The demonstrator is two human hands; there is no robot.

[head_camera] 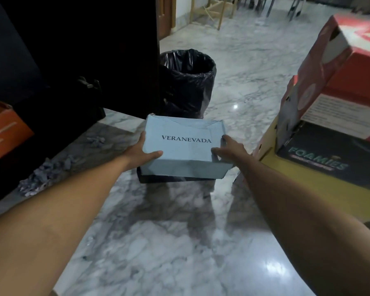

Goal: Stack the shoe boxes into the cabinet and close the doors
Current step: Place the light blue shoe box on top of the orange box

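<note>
Marble floor (pixel 179 242) fills the head view, with the dark cabinet (pixel 73 60) at ten o'clock. We grip the grey shoe box (pixel 183 146) at the centre: left hand (pixel 141 151) and right hand (pixel 229 151) each curl fingers round a side, thumbs on the lid. A black box (pixel 158 178) sits under it. The torn lid may slip off as we lift, and the bin (pixel 188 82) at twelve o'clock stands close enough to knock.
</note>
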